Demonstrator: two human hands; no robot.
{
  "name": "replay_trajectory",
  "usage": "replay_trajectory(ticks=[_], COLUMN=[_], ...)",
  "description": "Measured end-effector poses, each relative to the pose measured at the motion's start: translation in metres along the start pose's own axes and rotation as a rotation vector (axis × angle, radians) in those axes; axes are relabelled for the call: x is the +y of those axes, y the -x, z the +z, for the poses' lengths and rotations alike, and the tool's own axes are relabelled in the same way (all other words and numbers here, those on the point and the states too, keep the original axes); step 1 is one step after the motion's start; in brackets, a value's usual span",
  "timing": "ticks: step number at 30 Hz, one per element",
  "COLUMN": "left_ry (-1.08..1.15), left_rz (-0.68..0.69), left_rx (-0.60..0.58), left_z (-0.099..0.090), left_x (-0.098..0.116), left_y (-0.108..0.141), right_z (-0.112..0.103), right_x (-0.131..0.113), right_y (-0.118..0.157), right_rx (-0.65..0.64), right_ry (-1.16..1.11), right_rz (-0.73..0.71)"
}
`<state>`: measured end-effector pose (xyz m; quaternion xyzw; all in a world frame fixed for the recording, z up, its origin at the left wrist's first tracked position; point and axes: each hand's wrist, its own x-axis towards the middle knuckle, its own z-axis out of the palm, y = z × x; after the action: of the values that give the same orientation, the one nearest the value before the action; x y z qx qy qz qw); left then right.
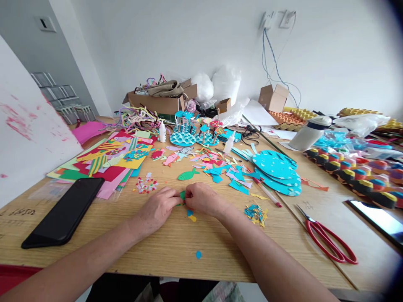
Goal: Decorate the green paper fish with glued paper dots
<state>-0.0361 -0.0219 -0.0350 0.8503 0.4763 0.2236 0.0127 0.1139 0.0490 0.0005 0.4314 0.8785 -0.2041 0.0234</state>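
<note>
My left hand and my right hand meet at the middle of the wooden table, both with fingers closed on a small green paper piece. Most of that piece is hidden by the fingers. Just beyond them lies a green paper fish. Small blue and yellow paper bits lie right below my right hand, and a blue paper dot is nearer the table edge. A heap of tiny red and lilac bits sits left of my hands.
A black phone lies at left beside stacked coloured paper. Red-handled scissors and a long stick are at right. Blue paper discs, two white glue bottles, a tumbler and egg-carton crafts stand farther back.
</note>
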Motion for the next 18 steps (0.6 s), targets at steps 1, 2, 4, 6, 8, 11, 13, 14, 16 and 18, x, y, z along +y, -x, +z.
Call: replay_trajectory(ticks=[1, 2, 4, 6, 8, 11, 13, 14, 16, 18], left_ry=[0.002, 0.003, 0.002, -0.003, -0.009, -0.010, -0.015, -0.020, -0.033, -0.040], left_rz=[-0.003, -0.006, -0.011, -0.011, -0.011, -0.008, -0.009, -0.011, -0.014, -0.014], left_rx=[-0.004, -0.009, -0.016, -0.014, -0.007, -0.001, 0.002, 0.002, -0.001, -0.009], left_z=[0.000, 0.000, 0.000, 0.000, 0.001, 0.001, 0.001, 0.001, 0.001, 0.000], left_x=[0.000, 0.000, 0.001, 0.000, 0.000, 0.000, 0.000, 0.001, 0.001, 0.001], left_y=[0.000, 0.000, 0.000, 0.000, 0.000, 0.000, 0.001, 0.001, 0.000, 0.000], right_z=[0.001, 0.001, 0.001, 0.000, -0.003, -0.008, -0.010, -0.010, -0.010, -0.008], right_x=[0.000, 0.000, 0.001, 0.003, 0.006, 0.012, 0.015, 0.015, 0.013, 0.009], right_y=[0.000, 0.000, -0.001, -0.001, 0.000, 0.002, 0.003, 0.003, 0.004, 0.004], right_rx=[0.004, 0.008, 0.016, 0.019, 0.017, 0.016, 0.008, -0.001, -0.026, -0.048], right_ry=[-0.002, -0.005, -0.018, -0.039, -0.070, -0.119, -0.178, -0.208, -0.225, -0.181], right_rz=[-0.001, -0.002, -0.006, -0.014, -0.023, -0.040, -0.064, -0.075, -0.088, -0.083])
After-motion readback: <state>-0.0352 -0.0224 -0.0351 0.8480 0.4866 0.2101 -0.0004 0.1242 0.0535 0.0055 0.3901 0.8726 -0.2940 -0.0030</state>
